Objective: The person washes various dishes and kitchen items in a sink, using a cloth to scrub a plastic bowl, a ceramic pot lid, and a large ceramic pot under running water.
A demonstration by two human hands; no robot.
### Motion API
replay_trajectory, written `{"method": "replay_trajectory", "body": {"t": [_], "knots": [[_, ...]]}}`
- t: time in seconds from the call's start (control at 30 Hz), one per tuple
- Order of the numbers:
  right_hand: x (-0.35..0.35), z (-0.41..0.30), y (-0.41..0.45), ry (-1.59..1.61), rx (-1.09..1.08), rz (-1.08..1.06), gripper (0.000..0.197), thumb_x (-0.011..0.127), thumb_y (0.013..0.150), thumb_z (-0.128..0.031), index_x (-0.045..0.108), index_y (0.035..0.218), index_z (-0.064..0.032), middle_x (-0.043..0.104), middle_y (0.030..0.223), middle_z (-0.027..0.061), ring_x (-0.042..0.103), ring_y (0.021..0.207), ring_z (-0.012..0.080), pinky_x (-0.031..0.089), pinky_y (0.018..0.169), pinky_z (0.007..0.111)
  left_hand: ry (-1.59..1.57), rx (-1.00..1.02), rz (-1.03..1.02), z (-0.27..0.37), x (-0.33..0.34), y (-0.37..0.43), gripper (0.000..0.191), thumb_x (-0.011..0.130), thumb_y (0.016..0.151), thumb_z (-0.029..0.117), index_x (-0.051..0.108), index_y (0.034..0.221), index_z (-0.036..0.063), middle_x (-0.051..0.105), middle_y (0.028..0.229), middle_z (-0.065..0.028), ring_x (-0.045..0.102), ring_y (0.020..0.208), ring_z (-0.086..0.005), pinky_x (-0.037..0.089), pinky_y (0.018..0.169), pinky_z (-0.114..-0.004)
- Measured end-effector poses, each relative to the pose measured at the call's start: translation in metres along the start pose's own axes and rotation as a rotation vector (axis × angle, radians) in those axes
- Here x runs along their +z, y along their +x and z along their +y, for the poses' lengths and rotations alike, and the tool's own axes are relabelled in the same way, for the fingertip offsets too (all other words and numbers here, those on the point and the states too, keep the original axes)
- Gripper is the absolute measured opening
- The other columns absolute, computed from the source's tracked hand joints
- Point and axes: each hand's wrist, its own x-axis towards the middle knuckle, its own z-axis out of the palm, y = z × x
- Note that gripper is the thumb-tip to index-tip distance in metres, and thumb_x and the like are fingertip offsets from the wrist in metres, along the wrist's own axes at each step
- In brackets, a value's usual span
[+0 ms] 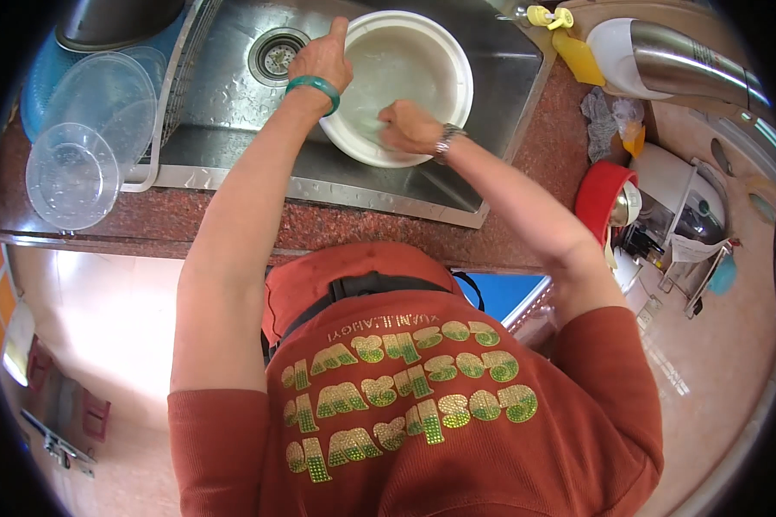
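Observation:
A round white basin [462, 84] stands in a stainless steel sink [223, 97], with cloudy water inside. My left hand [323, 64], below which a green bangle circles the wrist, holds the basin's left rim. Inside the basin near its front wall is my right hand [414, 126], its fingers curled and blurred by motion. A pale greenish smear shows under these fingers; whether it is a cloth or only stirred water is unclear. A metal watch band [447, 142] sits on that wrist, just over the front right rim.
Left of the basin is the sink drain [278, 58]. A wire rack [174, 84] and clear plastic containers [74, 174] line the left side. On the right are a yellow cloth [577, 58], a grey rag [596, 123], a red bowl [598, 200] and a yellow pump top [549, 17].

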Motion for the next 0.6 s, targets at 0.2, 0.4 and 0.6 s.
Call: {"method": "replay_trajectory", "body": {"t": [0.2,0.4,0.6], "knots": [[-0.073,0.026,-0.024,-0.729,-0.109,0.313,0.011,0.057,0.068,-0.008,0.065,0.075,-0.0038,0.057,0.092,0.0182,0.064,0.068,0.0284,0.052,0.055,0.04,-0.025,0.044,0.002,-0.003,-0.002,0.003,0.032,0.055,0.076,0.007,0.039,0.103,0.0106,0.062,0.081,-0.021,0.06,0.082,-0.0403,0.047,0.071,-0.049],[-0.01,0.032,0.033,-0.559,0.107,0.374,0.011,0.057,0.071,-0.007,0.065,0.076,-0.0033,0.053,0.104,0.0197,0.064,0.072,0.029,0.054,0.06,0.038,0.017,0.035,-0.018,0.005,-0.005,0.002,0.036,0.059,0.076,0.009,0.037,0.104,0.0098,0.062,0.082,-0.0208,0.06,0.081,-0.0401,0.047,0.07,-0.049],[0.028,0.012,0.062,-0.041,-0.22,0.364,0.012,0.053,0.076,-0.006,0.064,0.078,-0.0018,0.062,0.069,0.0154,0.065,0.073,0.0235,0.051,0.056,0.035,-0.01,0.059,0.035,0.007,-0.002,0.001,0.031,0.058,0.081,0.019,0.039,0.103,0.0079,0.062,0.083,-0.0206,0.059,0.081,-0.0401,0.046,0.069,-0.049]]}}
